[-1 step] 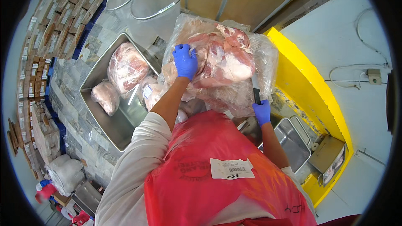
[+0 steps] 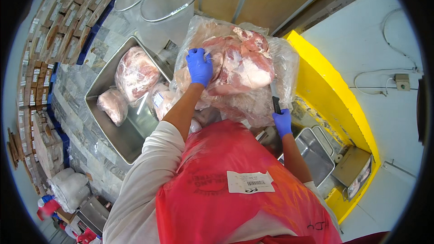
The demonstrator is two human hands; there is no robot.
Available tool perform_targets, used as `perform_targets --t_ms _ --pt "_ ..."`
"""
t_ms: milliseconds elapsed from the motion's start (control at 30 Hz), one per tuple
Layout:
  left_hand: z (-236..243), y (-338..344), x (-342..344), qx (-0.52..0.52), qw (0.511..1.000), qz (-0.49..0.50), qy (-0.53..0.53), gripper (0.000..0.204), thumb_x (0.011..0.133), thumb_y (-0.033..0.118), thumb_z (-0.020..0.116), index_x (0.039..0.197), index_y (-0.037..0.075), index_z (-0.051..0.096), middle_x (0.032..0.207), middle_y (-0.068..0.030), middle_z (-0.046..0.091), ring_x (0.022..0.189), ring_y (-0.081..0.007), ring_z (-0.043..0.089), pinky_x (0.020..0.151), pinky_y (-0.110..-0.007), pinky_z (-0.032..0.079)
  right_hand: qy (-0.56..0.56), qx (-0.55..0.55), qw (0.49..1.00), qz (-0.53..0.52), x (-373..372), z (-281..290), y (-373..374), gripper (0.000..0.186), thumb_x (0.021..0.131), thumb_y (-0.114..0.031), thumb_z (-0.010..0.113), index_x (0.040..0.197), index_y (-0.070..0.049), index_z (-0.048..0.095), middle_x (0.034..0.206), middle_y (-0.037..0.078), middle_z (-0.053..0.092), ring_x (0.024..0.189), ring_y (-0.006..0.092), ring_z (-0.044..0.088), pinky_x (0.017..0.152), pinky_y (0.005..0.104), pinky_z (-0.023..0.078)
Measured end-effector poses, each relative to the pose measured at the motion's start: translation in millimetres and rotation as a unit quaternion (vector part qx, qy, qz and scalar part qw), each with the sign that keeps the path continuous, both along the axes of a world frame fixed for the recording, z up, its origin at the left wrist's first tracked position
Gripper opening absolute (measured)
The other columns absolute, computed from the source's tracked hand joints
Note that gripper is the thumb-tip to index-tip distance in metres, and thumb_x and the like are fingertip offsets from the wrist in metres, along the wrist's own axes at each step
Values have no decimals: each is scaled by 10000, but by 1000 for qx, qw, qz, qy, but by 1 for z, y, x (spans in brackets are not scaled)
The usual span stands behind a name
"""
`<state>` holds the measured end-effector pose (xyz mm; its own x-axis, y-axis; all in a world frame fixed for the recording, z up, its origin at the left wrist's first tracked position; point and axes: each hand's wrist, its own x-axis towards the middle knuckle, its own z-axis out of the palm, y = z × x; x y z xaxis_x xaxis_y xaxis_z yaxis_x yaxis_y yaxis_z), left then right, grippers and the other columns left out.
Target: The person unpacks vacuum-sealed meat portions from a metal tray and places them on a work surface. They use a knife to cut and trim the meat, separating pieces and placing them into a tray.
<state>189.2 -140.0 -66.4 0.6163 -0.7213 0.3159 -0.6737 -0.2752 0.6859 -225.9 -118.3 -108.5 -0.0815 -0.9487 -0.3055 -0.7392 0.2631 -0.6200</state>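
Note:
A large piece of pale pink raw meat [image 2: 242, 68] lies on crumpled clear plastic [image 2: 284, 58] in front of me. My left hand [image 2: 199, 66], in a blue glove, has its fingers curled on the meat's left edge. My right hand [image 2: 281, 119], also gloved blue, grips the black handle of a knife [image 2: 276, 100]; its blade points away from me along the right side of the meat, its tip partly hidden. Left of the plastic, a steel tub [image 2: 108, 133] holds several bagged pieces of meat [image 2: 135, 74].
Clear bins [image 2: 160, 22] stand beyond the tub. Stacked boxes [image 2: 72, 9] line the left side, above a tiled floor [image 2: 79, 108]. A yellow ledge [image 2: 330, 90] borders a white wall at the right, with steel trays [image 2: 312, 158] below. My red apron [image 2: 217, 162] fills the near foreground.

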Motion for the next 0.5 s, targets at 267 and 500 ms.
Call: perform_targets --t_ms 267,500 --pt "-10 0 4 -36 999 -17 9 185 876 159 650 1019 50 609 1096 -220 555 1019 -432 516 893 -509 422 -32 -90 994 -43 -26 116 48 293 897 -200 723 1103 -4 653 792 84 656 681 174 604 639 327 493" --pt "-11 -2 12 -38 999 -37 -8 236 850 179 658 1059 83 609 1145 -202 553 1023 -431 534 865 -525 463 140 -267 898 322 67 259 26 361 864 -203 744 1219 -165 689 746 124 636 629 267 645 594 378 518"
